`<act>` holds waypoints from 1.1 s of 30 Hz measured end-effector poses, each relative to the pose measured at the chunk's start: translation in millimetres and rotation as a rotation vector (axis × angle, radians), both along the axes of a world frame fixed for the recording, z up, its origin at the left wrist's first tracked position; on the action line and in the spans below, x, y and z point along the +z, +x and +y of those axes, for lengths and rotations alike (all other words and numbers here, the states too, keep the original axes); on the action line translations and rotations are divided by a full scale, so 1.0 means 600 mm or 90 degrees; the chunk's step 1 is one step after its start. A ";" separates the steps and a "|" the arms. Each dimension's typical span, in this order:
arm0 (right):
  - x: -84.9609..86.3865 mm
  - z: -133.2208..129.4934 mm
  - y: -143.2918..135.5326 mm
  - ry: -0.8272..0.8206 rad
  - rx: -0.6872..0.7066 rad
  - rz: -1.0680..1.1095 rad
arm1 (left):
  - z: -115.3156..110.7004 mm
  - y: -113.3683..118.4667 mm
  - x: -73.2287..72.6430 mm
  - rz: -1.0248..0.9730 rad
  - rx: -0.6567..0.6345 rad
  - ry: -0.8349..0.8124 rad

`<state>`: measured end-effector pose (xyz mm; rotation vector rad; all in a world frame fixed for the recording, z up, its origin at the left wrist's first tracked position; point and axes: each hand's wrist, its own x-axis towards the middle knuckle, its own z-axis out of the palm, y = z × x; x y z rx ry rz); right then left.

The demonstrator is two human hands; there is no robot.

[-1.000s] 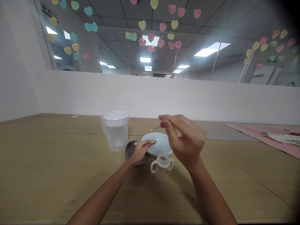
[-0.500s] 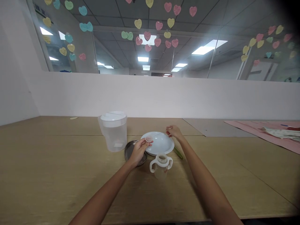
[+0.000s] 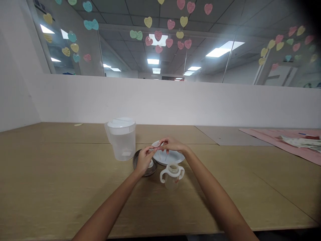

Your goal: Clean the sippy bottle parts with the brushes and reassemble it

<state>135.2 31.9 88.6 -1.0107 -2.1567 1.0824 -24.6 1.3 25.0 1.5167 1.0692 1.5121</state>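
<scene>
Over the white bowl [image 3: 175,158], my left hand [image 3: 144,159] pinches a small round translucent piece [image 3: 156,144], perhaps a bottle nipple; its exact kind is too small to tell. My right hand [image 3: 172,145] is closed at the right side of that piece, fingertips against it. A thin straw-like strip [image 3: 166,156] shows below the right fingers. Nearer to me stands a clear baby bottle [image 3: 172,179] without a lid, with a white two-handled collar [image 3: 173,170]. Under my left hand lies a dark metal dish [image 3: 152,171] with a white ring-shaped part [image 3: 150,164] in it, partly hidden.
A lidded translucent pitcher [image 3: 123,142] stands left of the dish. Far right, a pink sheet [image 3: 265,135] carries a white cloth-like item [image 3: 299,142]. The white wall [image 3: 160,100] bounds the table [image 3: 62,187] at the back.
My right hand has moved left from the bowl's far right side to the round piece in my left hand. The green item beside the bowl is now hidden behind my right arm.
</scene>
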 end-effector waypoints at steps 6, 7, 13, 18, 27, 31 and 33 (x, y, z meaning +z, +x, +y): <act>0.008 -0.001 0.028 -0.076 -0.049 0.136 | 0.013 -0.007 -0.017 0.022 0.090 0.028; 0.012 -0.002 0.035 -0.073 -0.056 0.131 | 0.017 -0.008 -0.022 0.001 0.106 0.014; 0.010 0.015 0.067 0.027 -0.132 -0.154 | 0.040 -0.009 -0.056 -0.036 0.148 -0.057; -0.022 0.031 0.053 0.078 -0.219 -0.391 | 0.038 -0.012 -0.063 0.003 0.141 -0.062; -0.024 0.031 0.050 -0.008 -0.088 -0.330 | 0.021 -0.009 -0.053 0.010 0.114 -0.085; 0.021 0.012 0.069 0.131 -0.200 -0.127 | 0.016 -0.004 -0.045 -0.122 0.219 -0.117; 0.046 -0.011 0.070 0.155 -0.197 -0.046 | 0.017 -0.004 -0.040 -0.185 0.256 -0.118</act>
